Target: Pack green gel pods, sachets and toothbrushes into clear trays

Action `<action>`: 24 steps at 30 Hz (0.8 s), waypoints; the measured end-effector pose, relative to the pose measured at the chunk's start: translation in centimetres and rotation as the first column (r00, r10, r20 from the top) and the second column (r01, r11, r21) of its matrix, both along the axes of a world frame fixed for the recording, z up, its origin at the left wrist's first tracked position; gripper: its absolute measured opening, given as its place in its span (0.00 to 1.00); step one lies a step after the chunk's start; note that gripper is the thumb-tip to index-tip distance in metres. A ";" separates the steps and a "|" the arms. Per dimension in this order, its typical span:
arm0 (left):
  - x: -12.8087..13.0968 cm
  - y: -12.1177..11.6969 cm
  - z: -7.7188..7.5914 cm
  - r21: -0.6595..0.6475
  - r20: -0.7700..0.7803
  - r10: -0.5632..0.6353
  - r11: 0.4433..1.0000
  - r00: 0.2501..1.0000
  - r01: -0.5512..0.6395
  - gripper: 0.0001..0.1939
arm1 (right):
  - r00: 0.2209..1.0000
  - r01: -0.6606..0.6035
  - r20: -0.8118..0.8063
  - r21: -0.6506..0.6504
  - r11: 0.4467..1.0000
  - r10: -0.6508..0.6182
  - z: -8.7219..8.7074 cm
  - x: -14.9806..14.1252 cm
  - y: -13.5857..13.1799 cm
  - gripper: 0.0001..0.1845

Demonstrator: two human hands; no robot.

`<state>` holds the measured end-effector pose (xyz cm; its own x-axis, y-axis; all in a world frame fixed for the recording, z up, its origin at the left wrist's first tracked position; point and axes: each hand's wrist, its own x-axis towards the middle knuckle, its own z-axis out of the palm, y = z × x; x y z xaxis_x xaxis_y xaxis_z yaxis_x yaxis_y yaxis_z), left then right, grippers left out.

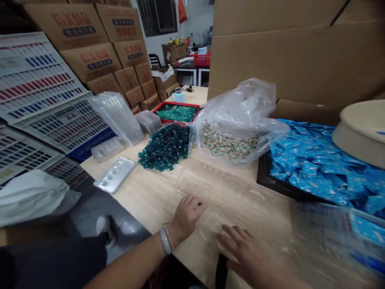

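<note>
Left hand [187, 216] loosely curled, any grip impossible to tell, on a clear plastic film [210, 224] lying on the pale wooden surface [144, 192] at 6 o'clock. Right hand [249, 253] blurred, fingers spread wide, low over the same film, apparently keeping it flat. Film thin, creased, nearly invisible. Toward 12 o'clock, teal wrapped pieces [165, 146] in a loose heap; toward 3 o'clock, blue packets [313, 160] in a black tray [264, 172], seemingly separated by kind.
</note>
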<state>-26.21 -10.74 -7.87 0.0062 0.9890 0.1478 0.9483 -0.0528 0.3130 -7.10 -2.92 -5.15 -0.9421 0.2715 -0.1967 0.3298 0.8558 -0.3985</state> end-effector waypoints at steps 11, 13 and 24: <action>-15.9 3.1 1.6 0.184 0.214 0.311 0.918 0.926 -0.351 0.12 | 0.996 -0.036 -0.083 -0.089 0.995 0.029 2.3 -4.6 0.6 0.12; -19.7 5.6 2.4 0.202 0.225 0.414 0.866 0.882 -0.458 0.12 | 0.992 0.061 -0.106 -0.018 0.998 -0.063 3.1 -8.0 1.7 0.18; -27.7 18.4 2.4 0.087 0.332 0.654 0.696 0.680 -0.712 0.13 | 0.860 0.347 -0.410 0.037 0.937 -0.303 0.9 -29.1 12.9 0.14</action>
